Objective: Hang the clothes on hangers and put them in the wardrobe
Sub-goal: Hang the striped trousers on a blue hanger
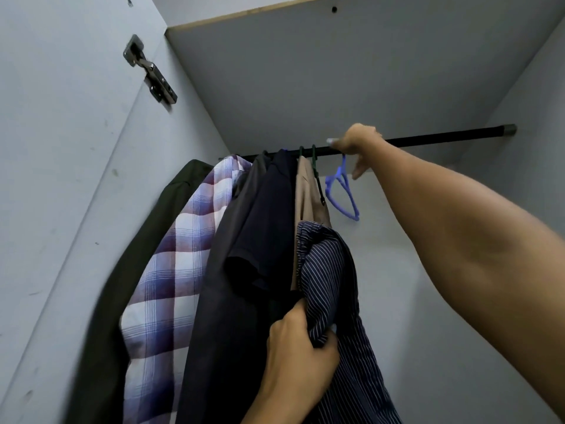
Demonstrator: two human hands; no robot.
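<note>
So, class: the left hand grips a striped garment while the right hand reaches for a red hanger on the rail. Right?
Not quite. The head view shows the hanger is blue, not red. The left hand grips the striped garment; the right hand is at the rail.

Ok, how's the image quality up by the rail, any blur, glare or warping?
Head view: even, dim light, no glare; wide-angle bends the wardrobe walls; the right hand at the rail and blue hanger look slightly soft; the striped garment in the left hand is sharper.

Metal hinge (150, 71) on left panel.
</note>
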